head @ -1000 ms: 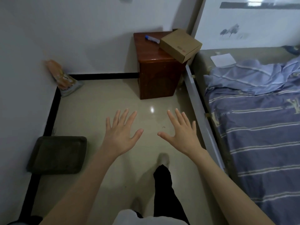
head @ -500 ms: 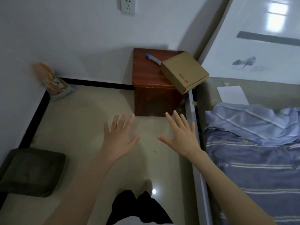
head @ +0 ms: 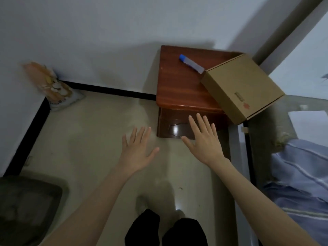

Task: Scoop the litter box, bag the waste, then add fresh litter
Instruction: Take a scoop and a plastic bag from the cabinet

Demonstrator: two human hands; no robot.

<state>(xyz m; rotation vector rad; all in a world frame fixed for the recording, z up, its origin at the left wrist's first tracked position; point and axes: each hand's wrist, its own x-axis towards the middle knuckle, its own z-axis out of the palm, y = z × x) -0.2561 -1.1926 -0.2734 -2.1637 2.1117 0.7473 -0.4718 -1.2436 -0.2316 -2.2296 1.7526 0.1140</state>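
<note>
Head view, sole entry. Landmark: nightstand (head: 184,89), red-brown wood, against the far wall.

Left hand (head: 137,153): spread wide, palm down, empty; just short of the nightstand's near-left corner, over the floor (head: 99,135).

Right hand (head: 204,141): spread wide, palm down, empty; in front of the nightstand's door panel, contact not clear.

Litter box (head: 28,208): dark tray, on the floor well to the left of the nightstand and nearer the viewer, against the left wall. Contents too dim to read; clumps not discernible.

Litter bag (head: 51,89): orange-printed sack, leaning in the room corner left of the nightstand, well apart from the box. Open or sealed: cannot tell.

On the nightstand's surface: blue-capped tube (head: 190,63) near the back; cardboard box (head: 243,89) overhanging the right edge.

Right of the nightstand: bed (head: 298,183) with striped blue bedding.

Below the hands: dark trouser legs (head: 165,229), standing.

Scoop: none visible. Waste bag: none visible.

Progress, judged: nothing begun. No scooping, no bagging, no refill evident; both hands free of tools. All three steps outstanding, preceded by finding a scoop and a bag, possibly in the nightstand, then turning to the box.
</note>
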